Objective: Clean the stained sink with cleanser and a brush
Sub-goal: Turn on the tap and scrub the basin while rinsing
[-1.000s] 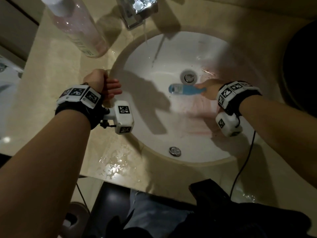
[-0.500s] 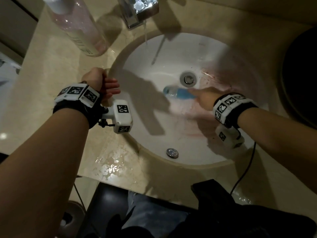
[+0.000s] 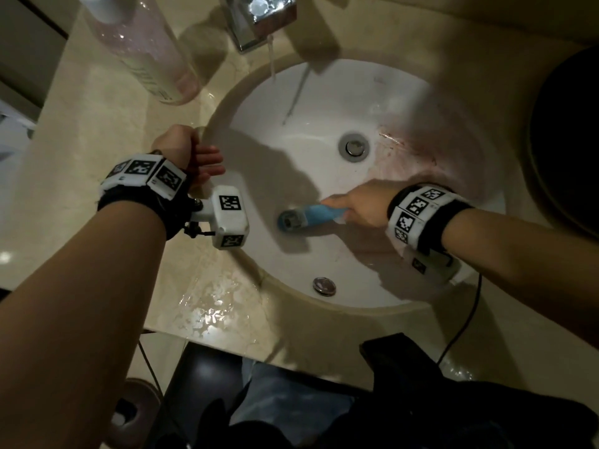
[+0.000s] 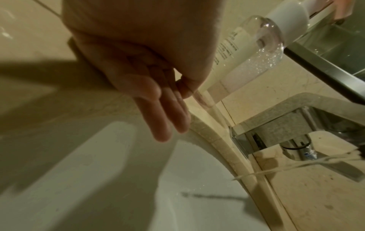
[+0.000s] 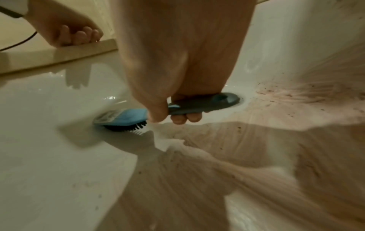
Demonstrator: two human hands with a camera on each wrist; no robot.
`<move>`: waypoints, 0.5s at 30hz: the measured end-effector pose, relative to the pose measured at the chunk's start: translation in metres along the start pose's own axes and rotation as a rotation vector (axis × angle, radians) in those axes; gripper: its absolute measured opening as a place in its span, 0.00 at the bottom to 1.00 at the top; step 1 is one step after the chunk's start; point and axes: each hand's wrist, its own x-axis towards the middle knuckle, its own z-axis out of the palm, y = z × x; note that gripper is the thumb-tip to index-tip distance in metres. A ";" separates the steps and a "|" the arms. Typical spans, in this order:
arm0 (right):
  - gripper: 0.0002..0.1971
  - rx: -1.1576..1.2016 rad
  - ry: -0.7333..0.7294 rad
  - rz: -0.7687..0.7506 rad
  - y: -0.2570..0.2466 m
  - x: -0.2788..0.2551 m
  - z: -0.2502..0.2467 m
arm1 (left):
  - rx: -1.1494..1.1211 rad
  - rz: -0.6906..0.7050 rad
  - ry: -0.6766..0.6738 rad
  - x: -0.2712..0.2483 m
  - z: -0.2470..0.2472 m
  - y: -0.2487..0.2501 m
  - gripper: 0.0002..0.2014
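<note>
My right hand [image 3: 359, 202] [image 5: 173, 109] grips the dark handle of a blue scrub brush [image 3: 304, 217] [image 5: 122, 118], whose bristles press on the white sink basin [image 3: 324, 102] [image 5: 49, 156] below the drain [image 3: 353, 147]. A pinkish-brown stain [image 3: 421, 157] [image 5: 296, 156] smears the basin's right side. My left hand [image 3: 191, 157] [image 4: 158, 101] rests on the sink's left rim, fingers straight over the edge, holding nothing. A clear cleanser bottle [image 3: 146, 43] [image 4: 247, 59] with a white cap stands on the counter at the back left.
The chrome faucet [image 3: 259, 17] [image 4: 276, 129] runs a thin stream of water into the basin. The beige stone counter [image 3: 81, 140] is wet at the front left. An overflow hole [image 3: 324, 285] sits on the near basin wall. A black cable [image 3: 466, 319] hangs at the right.
My right hand has drawn the brush from beside the drain toward me and leftward across the basin floor. The left hand has stayed on the rim.
</note>
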 end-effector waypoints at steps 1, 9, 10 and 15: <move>0.22 -0.020 0.041 0.031 -0.001 0.004 -0.003 | -0.011 -0.001 -0.001 0.001 0.000 0.000 0.18; 0.19 -0.010 0.203 0.297 0.042 0.023 -0.017 | 0.013 0.008 0.017 0.002 0.000 -0.001 0.18; 0.21 0.070 0.119 0.230 0.044 0.017 -0.017 | 0.016 0.012 0.024 0.002 0.000 -0.002 0.17; 0.18 0.028 -0.222 0.107 0.030 -0.020 -0.009 | 0.001 0.035 0.043 0.004 -0.001 -0.003 0.17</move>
